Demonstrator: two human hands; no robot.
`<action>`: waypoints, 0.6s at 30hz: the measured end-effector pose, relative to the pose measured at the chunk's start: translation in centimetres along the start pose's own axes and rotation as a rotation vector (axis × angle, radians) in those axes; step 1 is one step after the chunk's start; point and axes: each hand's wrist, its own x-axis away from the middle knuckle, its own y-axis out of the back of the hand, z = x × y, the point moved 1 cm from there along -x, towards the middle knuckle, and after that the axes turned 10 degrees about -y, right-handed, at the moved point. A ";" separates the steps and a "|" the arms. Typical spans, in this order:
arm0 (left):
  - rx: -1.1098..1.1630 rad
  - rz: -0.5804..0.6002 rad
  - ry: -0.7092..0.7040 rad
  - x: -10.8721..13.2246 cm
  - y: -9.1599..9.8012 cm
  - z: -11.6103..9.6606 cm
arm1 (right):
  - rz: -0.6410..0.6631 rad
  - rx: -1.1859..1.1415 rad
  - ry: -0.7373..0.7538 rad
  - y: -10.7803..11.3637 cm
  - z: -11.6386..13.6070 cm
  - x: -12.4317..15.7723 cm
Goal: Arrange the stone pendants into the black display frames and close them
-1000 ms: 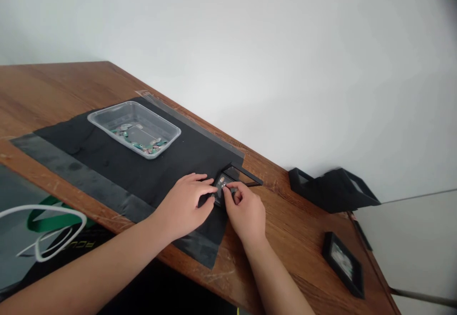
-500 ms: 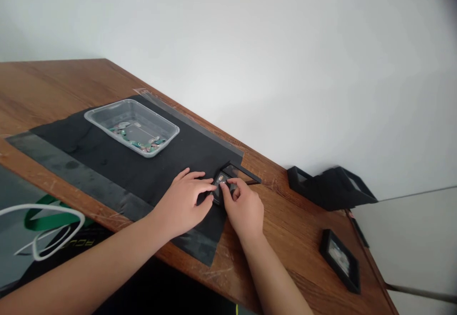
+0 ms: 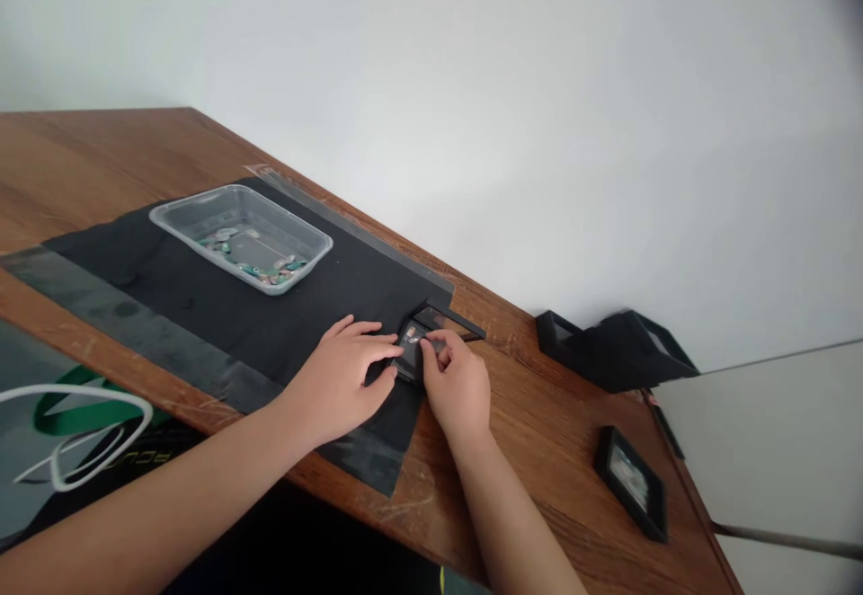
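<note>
A small black box (image 3: 407,365) with a raised, see-through, black-framed lid (image 3: 438,316) lies on the black sheet (image 3: 270,330) near its right end. Inside the box are a few tiny pale pieces (image 3: 411,333). My left hand (image 3: 343,384) is open, its fingers spread and their tips at the box's left edge. From the right, my right hand (image 3: 458,388) reaches over the box with thumb and index finger pinched near its inner face. Whatever sits in that pinch is too small and covered to make out.
A clear plastic tub (image 3: 287,282) holds many small green, white and pinkish pieces. Black frames (image 3: 617,348) stand against the wall at right. Another black frame (image 3: 630,483) lies nearer. White cable (image 3: 67,478) and a green strap (image 3: 87,413) hang beyond the table edge (image 3: 182,397).
The view has shifted slightly, moving everything a little left. My right thumb and index finger have shifted a little over the box, showing more of its inside. My left hand keeps its pose.
</note>
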 end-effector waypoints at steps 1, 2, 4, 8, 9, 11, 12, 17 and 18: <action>-0.003 -0.007 -0.007 0.0 0.0 0.0 | -0.001 -0.014 -0.007 0.0 0.0 0.0; -0.005 -0.013 -0.012 0.0 0.0 0.0 | 0.002 -0.027 -0.014 -0.1 0.0 0.0; -0.003 -0.025 -0.017 0.0 0.0 0.0 | 0.004 -0.056 -0.023 -0.1 -0.1 0.0; 0.020 -0.033 -0.011 0.0 0.0 0.0 | 0.041 -0.173 0.013 -0.1 -0.3 0.2; 0.026 -0.031 -0.008 0.0 0.0 0.0 | 0.056 -0.198 0.026 -0.1 -0.3 0.3; 0.034 -0.028 -0.003 0.0 0.1 0.0 | 0.077 -0.206 0.042 0.0 -0.4 0.4; 0.034 -0.027 -0.001 -0.1 0.1 0.0 | 0.082 -0.191 0.043 0.1 -0.4 0.5; 0.033 -0.023 -0.005 -0.1 0.2 0.0 | 0.092 -0.153 0.024 0.2 -0.4 0.3; 0.034 -0.021 -0.005 0.0 0.2 0.0 | 0.096 -0.157 0.025 0.2 -0.4 0.3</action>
